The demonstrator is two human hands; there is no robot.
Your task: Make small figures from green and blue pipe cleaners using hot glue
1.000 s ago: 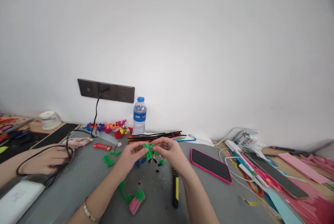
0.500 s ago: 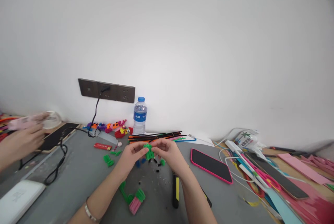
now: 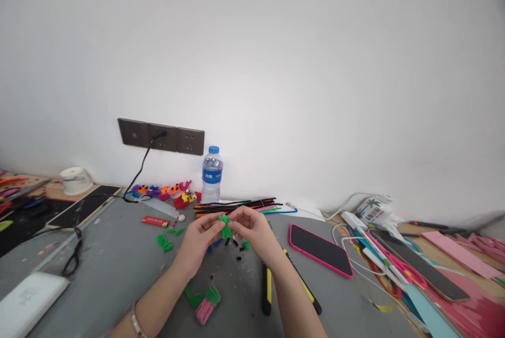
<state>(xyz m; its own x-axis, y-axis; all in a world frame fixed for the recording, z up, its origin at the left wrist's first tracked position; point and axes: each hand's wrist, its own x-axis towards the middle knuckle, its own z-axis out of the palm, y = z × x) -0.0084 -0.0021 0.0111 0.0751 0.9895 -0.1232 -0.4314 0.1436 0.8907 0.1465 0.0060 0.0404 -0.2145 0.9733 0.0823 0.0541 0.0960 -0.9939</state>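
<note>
A small bundle of folded green pipe cleaner is pinched between my two hands above the grey table mat. My left hand grips its left side with thumb and fingers. From the right, my right hand holds it with thumb and fingertips. Below my left wrist lies a pink and green pipe cleaner piece. More green pieces rest to the left of my left hand. Tiny black bits are scattered under my hands.
Behind my hands stand a water bottle and a pile of pipe cleaners. Yellow-black cutters lie by my right forearm, a pink-cased phone further right. A white power bank and black cable are at left.
The other person's hand and the pink item at the far left have gone from view, uncovering a white tub. The black cable has shifted left. My hands barely moved and keep hold of the green bundle.
</note>
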